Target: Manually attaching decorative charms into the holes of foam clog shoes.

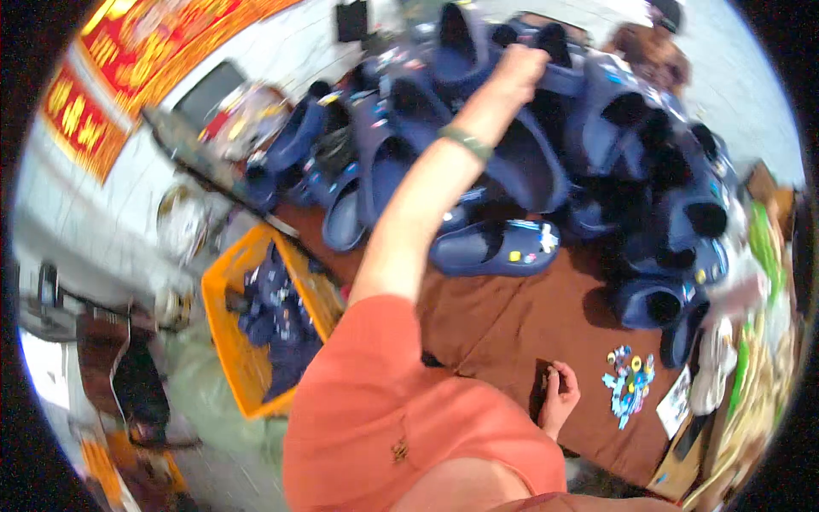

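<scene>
Across a heap of navy clogs, my left arm reaches far forward. At the top of the heap my left hand [522, 72] is closed, its fingers curled at the edge of a navy clog [559, 72]; blur softens the grip. Near the table's front edge, my right hand [560, 398] has bent fingers drawn together, and whatever they hold is too small to make out. Between the two hands lies a single navy clog [495, 249] with yellow and white charms on it. Small blue, yellow and white charms [630, 386] lie in a loose pile right of my right hand.
A brown cloth [512, 320] covers the table. Left of it stands an orange crate [223, 346] holding dark blue pieces. Bundled bags and cords [751, 341] crowd the right edge. Another person [653, 51] is at the far right. Red-and-gold banners [128, 64] hang on the left wall.
</scene>
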Demonstrator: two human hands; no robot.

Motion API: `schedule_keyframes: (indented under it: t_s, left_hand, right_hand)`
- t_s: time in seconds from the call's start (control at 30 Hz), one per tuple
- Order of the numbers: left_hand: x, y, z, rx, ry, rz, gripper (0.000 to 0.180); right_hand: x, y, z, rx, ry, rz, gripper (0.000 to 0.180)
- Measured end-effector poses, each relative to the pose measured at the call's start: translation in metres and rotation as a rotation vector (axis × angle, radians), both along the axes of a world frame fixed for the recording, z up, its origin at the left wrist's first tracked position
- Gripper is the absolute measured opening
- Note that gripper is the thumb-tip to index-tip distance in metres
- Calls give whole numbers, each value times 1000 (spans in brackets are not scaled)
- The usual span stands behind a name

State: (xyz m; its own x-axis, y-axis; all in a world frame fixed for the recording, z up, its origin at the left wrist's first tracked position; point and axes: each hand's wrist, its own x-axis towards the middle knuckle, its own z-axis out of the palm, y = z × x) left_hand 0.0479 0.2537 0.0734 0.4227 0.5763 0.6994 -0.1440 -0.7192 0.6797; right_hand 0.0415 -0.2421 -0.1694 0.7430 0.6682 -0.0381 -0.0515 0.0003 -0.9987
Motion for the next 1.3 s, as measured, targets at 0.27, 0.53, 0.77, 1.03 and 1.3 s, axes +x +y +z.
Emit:
schedule_keyframes:
  t_s: [0.27,0.53,0.77,1.03,1.3]
  left_hand:
    - [-14,-28,3,22,-108,243,38]
    - [-251,17,-4,500,40,1001,27]
    - [-440,97,-89,-261,912,1179,46]
    - [-409,81,-83,-194,1068,1283,38]
    - [-413,46,-108,-103,446,1314,54]
  right_hand:
    - [-4,4,-12,18,32,-58,13]
    - [-11,9,11,24,62,-28,13]
    - [-7,11,-4,-55,-98,14,10]
    - [-9,12,-24,-96,-258,30,10]
    - [-3,16,5,-168,-503,42,11]
